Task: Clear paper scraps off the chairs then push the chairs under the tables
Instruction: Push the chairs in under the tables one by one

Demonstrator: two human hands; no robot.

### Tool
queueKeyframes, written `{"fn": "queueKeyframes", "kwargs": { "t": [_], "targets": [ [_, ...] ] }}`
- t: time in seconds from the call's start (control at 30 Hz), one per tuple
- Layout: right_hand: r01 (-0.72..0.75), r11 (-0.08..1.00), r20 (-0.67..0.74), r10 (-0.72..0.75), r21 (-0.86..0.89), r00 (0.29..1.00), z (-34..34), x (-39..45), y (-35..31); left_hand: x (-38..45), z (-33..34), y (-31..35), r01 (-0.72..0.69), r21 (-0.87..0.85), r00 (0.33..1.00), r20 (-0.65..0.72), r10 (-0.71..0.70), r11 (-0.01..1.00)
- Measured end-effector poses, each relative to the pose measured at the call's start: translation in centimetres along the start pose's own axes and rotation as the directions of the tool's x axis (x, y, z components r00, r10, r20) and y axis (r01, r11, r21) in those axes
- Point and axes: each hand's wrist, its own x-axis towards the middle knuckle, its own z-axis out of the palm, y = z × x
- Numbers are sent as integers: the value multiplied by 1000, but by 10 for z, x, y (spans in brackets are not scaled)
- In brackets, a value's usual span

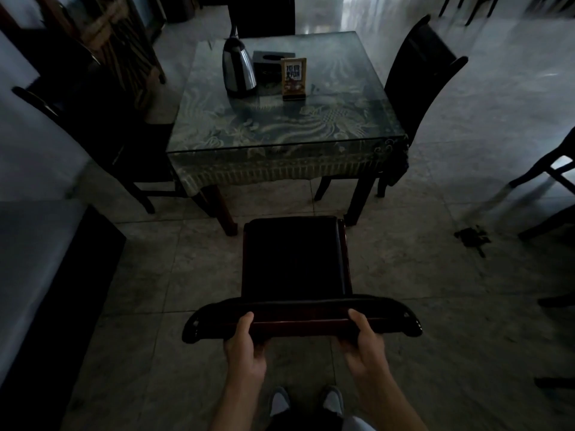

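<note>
both hands, left hand (245,346) and right hand (362,340), grip the near chair (295,259) top rail; table (280,150) just beyond, side chairs (420,88) flanking, dark debris (471,237) right.

Dim, bluish, underexposed. Daylight enters beyond the glass-topped square table with patterned green cloth (280,119), glaring on pale floor tiles (323,20) behind it. Dark chairs beside it lose detail. Edges bow, smear with wide-angle blur.
</note>
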Motion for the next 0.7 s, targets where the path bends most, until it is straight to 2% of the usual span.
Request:
{"fn": "queueKeyframes", "kwargs": {
  "t": [0.47, 0.57, 0.7],
  "targets": [
    [23, 1000, 37, -23, -10, 999, 30, 30, -17, 22, 38, 12, -21, -8, 1000, -8, 21, 1000],
    [23, 1000, 56, -23, 1, 998, 37, 38, -23, 25, 45, 16, -35, 32, 999, 13, 35, 999],
    [-3, 1000, 90, 4, -12, 996, 48, 52, -32, 31, 63, 22, 0, -6, 1000, 2, 0, 1000]
  ]
}}
